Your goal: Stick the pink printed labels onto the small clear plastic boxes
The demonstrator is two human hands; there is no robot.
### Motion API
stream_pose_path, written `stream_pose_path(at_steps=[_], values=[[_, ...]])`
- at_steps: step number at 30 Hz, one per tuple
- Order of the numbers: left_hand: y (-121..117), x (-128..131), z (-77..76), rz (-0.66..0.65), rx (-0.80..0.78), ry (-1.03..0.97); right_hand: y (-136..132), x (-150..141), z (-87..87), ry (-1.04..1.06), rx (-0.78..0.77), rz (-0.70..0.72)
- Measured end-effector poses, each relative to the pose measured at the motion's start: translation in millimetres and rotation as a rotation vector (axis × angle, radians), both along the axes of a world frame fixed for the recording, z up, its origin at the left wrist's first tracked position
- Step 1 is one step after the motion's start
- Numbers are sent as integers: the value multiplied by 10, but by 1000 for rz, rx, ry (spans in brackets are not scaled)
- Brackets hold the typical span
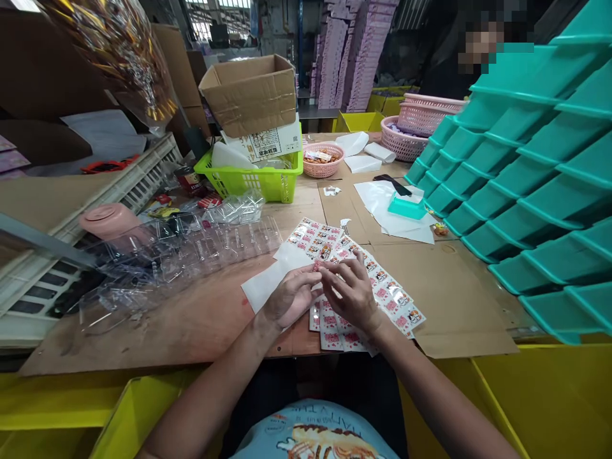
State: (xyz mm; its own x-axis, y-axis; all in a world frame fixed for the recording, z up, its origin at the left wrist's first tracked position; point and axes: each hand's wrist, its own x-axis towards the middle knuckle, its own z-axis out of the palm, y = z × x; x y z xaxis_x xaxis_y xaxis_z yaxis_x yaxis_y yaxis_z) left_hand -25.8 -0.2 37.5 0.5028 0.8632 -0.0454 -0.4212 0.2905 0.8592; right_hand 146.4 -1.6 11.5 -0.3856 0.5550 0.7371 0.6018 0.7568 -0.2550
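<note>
My left hand (294, 294) and my right hand (352, 294) meet over the front of the table. Between their fingertips is a small pink sticker (317, 264), partly covered by the fingers. The left thumb and forefinger pinch it, and the right thumb and forefinger close on it from the other side; the other right fingers are loosely bent. Beneath the hands lie overlapping sticker sheets (389, 296) printed with pink and orange-black figures. A blank white sheet (255, 284) sticks out to the left of them, partly under my left hand.
Clear plastic trays (210, 252) lie at left, before a lime-green basket (248, 182) with a cardboard box (251, 95) on top. Stacked teal bins (535, 159) rise at right. A small teal tray (406, 207) rests on white paper. A person (444, 57) is behind the bins.
</note>
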Motion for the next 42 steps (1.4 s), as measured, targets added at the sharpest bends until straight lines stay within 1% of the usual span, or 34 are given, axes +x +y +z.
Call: stream_pose_path(at_steps=[1,3,5,7,8,10,11,12,14,15,16,17,19,22,24,26,27,29,31,33,35,36,37,39,41,42], values=[[-13,-22,-17,37,4,13,-24,3,36,11,-48,27],[-44,-54,-44,105,47,81,-25,12,153,138,-182,29],[-80,-64,-54,153,140,192,45,32,292,306,-341,-1],[-110,-58,-54,152,250,292,150,67,411,361,-469,5],[-116,-57,-55,130,291,324,200,89,456,348,-497,22],[-90,-84,-63,116,336,380,273,130,516,375,-467,13],[-53,-123,-67,168,368,432,300,144,535,447,-421,-18],[1,-184,-69,263,421,513,327,148,547,540,-379,-50],[146,-370,-65,507,596,752,415,106,553,670,-363,-63],[231,-485,-60,611,703,891,489,50,543,673,-395,-40],[319,-605,-57,670,807,1030,590,-32,521,629,-445,-2],[405,-722,-59,687,894,1158,717,-140,485,560,-506,47],[557,-915,-85,652,1006,1369,1039,-411,372,417,-621,166],[696,-1068,-178,566,1066,1594,1560,-845,147,240,-769,394],[731,-1102,-250,553,1086,1676,1816,-1060,9,185,-818,474],[740,-1113,-302,553,1101,1706,1944,-1155,-93,174,-830,496],[742,-1117,-318,544,1105,1705,1964,-1148,-126,177,-828,495],[746,-1125,-327,515,1093,1659,1936,-1027,-142,202,-803,464],[749,-1125,-310,501,1025,1513,1849,-795,-79,244,-762,395],[739,-1096,-262,513,945,1354,1713,-526,55,269,-734,347],[704,-1020,-181,543,762,1093,1526,-298,223,252,-731,395],[674,-963,-130,547,654,954,1416,-216,303,228,-734,456],[636,-895,-77,515,533,810,1301,-157,372,199,-734,529],[541,-740,18,363,256,513,1077,-90,465,122,-716,641],[435,-578,71,187,39,303,891,-52,492,24,-677,653],[383,-501,76,136,-56,200,821,-29,484,-18,-656,630]])
